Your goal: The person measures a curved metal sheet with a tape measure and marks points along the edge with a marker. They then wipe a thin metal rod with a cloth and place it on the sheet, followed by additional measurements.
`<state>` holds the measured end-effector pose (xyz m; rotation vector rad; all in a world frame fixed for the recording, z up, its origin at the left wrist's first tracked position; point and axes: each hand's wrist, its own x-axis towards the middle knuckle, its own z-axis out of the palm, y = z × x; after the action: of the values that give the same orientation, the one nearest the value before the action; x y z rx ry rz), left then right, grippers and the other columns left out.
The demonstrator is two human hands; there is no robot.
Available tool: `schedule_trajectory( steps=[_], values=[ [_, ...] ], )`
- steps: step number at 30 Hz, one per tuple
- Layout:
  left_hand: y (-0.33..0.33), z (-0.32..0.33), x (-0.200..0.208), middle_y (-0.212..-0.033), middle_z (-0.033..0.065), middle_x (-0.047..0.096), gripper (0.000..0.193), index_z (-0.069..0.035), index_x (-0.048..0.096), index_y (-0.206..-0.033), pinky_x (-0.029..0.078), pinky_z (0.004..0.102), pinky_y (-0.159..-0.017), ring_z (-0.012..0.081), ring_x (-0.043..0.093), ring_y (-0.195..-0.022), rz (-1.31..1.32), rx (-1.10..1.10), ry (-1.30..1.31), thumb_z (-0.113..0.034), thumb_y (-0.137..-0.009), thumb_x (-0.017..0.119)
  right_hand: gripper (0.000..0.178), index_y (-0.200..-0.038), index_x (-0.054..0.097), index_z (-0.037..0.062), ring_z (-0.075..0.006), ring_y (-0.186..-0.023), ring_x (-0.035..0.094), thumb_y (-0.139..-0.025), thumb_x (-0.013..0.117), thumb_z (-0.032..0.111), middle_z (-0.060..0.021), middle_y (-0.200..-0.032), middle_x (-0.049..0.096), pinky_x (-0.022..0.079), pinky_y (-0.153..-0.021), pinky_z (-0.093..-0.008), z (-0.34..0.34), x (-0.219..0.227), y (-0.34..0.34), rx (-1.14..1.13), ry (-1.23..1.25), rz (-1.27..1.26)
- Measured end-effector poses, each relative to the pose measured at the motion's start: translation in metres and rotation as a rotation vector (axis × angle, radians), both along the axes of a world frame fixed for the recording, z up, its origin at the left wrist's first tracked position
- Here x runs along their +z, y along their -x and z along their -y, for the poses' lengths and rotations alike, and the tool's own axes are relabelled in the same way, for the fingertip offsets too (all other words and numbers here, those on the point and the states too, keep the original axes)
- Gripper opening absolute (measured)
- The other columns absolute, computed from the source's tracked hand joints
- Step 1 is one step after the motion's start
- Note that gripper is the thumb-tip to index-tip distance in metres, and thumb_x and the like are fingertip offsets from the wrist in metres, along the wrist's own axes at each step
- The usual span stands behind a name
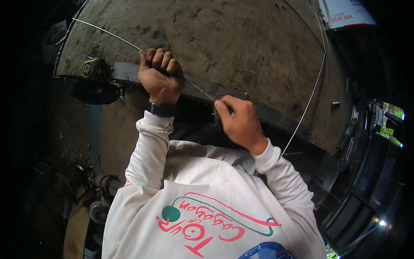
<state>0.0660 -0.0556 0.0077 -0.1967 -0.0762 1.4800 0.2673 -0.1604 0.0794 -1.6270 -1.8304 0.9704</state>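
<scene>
The tabletop looks rough and matt; over it runs smooth, shiny metal wire; beside it, a matt cloth shirt.

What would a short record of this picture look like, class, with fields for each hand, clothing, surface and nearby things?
Left hand: closed around a thin wire
Right hand: fingers pinching the wire
Clothing: white long-sleeved shirt; dark wristband on left wrist
Surface: brown, marked table
Nearby: tape measure, yellow and black, left of the left hand
</scene>
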Motion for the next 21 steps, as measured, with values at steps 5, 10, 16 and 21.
schedule_trajectory(
  steps=[5,10,16,21],
  values=[
    [0.009,-0.002,0.006,-0.067,-0.0048,0.024,0.038,-0.014,0.045,-0.081,0.017,0.0277,-0.048,0.0096,0.019,-0.058,0.181,-0.048,-0.112,-0.039,-0.11,0.05,0.025,-0.093,0.074,0.0005,-0.0121,-0.065,0.065,-0.098,0.07,0.025,-0.0026,-0.075,0.068,0.055,-0.065,-0.0267,-0.036,-0.028,-0.032,0.046,1.117,-1.107],
    [0.006,-0.004,-0.008,-0.067,-0.0049,0.024,0.04,-0.014,0.044,-0.081,0.016,0.0281,-0.048,0.0097,0.018,-0.057,-0.009,0.013,-0.029,-0.041,-0.111,0.047,0.031,-0.082,0.066,-0.0009,-0.0268,-0.071,0.069,-0.099,0.066,0.024,-0.0113,-0.077,0.07,0.051,-0.065,-0.0367,-0.014,-0.014,0.004,0.012,0.198,-0.18],
    [0.0,0.0,-0.009,-0.067,-0.0047,0.023,0.042,-0.014,0.042,-0.081,0.015,0.0287,-0.047,0.0098,0.017,-0.057,0.028,0.005,-0.033,-0.042,-0.111,0.046,0.027,-0.083,0.068,0.0,-0.0294,-0.062,0.067,-0.101,0.063,0.02,-0.0153,-0.074,0.069,0.052,-0.06,-0.0393,-0.013,-0.013,0.003,0.043,0.113,-0.118],
    [0.0,-0.001,-0.002,-0.066,-0.005,0.023,0.041,-0.015,0.043,-0.081,0.015,0.0286,-0.047,0.0093,0.017,-0.056,0.135,-0.025,-0.081,-0.042,-0.111,0.048,0.03,-0.09,0.071,0.0014,-0.0107,-0.058,0.055,-0.102,0.065,0.029,-0.0024,-0.074,0.064,0.046,-0.057,-0.0268,-0.038,-0.023,-0.025,-0.027,1.013,-0.919]
  ],
)
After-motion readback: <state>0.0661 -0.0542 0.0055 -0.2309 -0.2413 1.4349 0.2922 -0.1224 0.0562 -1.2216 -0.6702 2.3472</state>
